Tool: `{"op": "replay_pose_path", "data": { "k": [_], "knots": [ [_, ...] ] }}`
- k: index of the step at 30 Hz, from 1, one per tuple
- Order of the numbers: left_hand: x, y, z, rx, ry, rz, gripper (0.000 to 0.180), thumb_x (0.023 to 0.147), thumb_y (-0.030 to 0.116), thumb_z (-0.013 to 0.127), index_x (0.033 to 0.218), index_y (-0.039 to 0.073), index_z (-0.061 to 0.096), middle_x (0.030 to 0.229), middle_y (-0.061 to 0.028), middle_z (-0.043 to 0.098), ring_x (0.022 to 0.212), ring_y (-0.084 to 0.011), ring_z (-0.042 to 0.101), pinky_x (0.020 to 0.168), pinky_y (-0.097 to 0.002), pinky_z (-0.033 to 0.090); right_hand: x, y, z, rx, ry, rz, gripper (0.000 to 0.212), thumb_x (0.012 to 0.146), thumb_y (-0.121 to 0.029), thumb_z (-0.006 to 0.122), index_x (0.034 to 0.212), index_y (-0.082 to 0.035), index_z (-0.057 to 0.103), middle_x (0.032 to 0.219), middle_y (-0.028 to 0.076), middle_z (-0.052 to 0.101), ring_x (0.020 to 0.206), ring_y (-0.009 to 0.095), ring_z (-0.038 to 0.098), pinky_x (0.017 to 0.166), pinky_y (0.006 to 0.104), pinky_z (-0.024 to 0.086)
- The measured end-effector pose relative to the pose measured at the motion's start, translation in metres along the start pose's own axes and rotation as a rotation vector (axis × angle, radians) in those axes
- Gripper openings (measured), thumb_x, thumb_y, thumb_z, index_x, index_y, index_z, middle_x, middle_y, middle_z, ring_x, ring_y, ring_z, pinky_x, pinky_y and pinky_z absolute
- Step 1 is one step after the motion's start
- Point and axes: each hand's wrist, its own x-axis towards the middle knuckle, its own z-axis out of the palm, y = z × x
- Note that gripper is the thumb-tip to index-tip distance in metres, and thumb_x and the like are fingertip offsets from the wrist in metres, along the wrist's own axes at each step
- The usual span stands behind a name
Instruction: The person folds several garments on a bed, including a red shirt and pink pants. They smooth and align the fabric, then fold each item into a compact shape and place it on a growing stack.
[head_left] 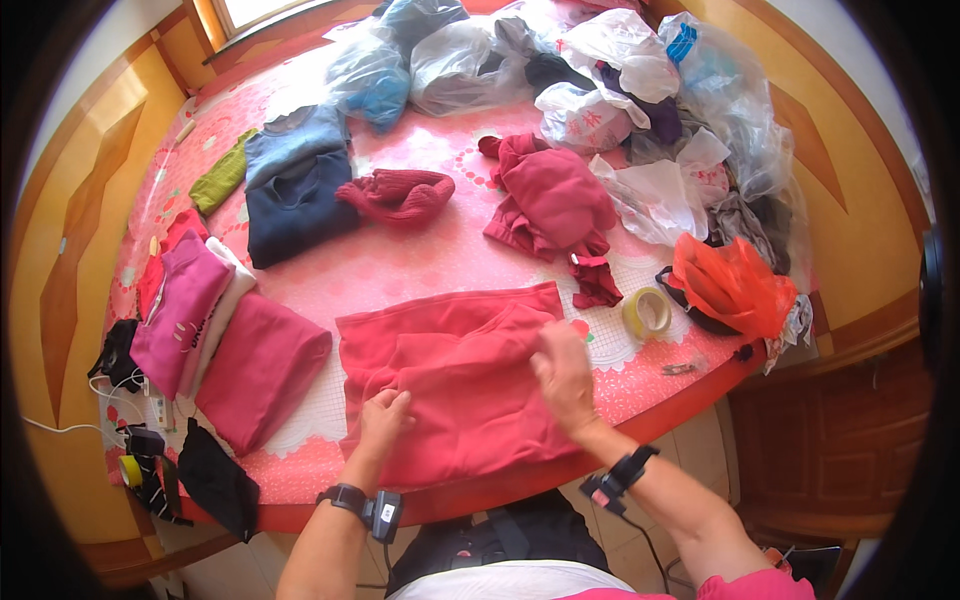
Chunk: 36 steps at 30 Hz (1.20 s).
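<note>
A coral-pink garment (pixel 455 400) lies folded into a rough rectangle at the table's near edge, with creases across its upper half. Its kind is hard to tell in this fold. My left hand (pixel 385 418) rests on its left part, fingers curled together on the cloth. Over the right edge of the garment is my right hand (pixel 564 375), slightly blurred, its thumb apart from the fingers and nothing seen in it. Straps with small dark devices circle both my wrists.
Folded clothes, a magenta top (pixel 180 310) and dark pink piece (pixel 265 370), lie left. Beyond are a navy garment (pixel 300 205), a knitted red item (pixel 400 197) and a crumpled crimson garment (pixel 555 195). Plastic bags (pixel 470 65) line the back. Tape (pixel 646 313) and an orange-red bag (pixel 730 285) sit right.
</note>
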Motion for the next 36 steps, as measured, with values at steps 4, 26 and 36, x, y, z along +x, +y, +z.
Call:
{"op": "replay_pose_path", "data": {
  "k": [4, 26, 36],
  "knots": [
    [0.003, -0.004, 0.003, 0.095, 0.044, 0.043, 0.027, 0.100, 0.027, 0.066, 0.106, 0.001, 0.069, 0.088, -0.0038, 0.068, 0.064, -0.0138, 0.067, 0.060, -0.0278, 0.059, -0.055, -0.056, 0.021, 0.141, -0.413, -0.283, 0.057, 0.090, -0.023, 0.071, 0.140, 0.000, 0.055, 0.145, 0.020, 0.054, 0.143, 0.038, 0.044, 0.120, 0.0466, 0.035],
    [-0.012, 0.004, -0.001, 0.095, -0.029, 0.094, 0.041, 0.095, 0.015, 0.070, 0.127, -0.005, 0.057, 0.113, -0.0174, 0.069, 0.080, -0.0215, 0.074, 0.067, -0.0327, 0.059, -0.097, 0.040, -0.037, -0.071, -0.306, 0.363, 0.074, 0.089, -0.021, 0.076, 0.151, 0.001, 0.041, 0.148, 0.025, 0.049, 0.138, 0.041, 0.047, 0.114, 0.0449, 0.042],
    [-0.095, -0.005, -0.025, 0.961, 0.364, 0.432, 0.061, 0.079, 0.019, 0.085, 0.129, 0.001, 0.055, 0.125, -0.0207, 0.058, 0.122, -0.0402, 0.053, 0.099, -0.0501, 0.044, -0.096, 0.021, -0.050, 0.120, -0.296, 0.778, 0.055, 0.090, -0.020, 0.075, 0.137, 0.003, 0.056, 0.117, 0.018, 0.070, 0.108, 0.030, 0.066, 0.097, 0.0388, 0.052]
  ]
}}
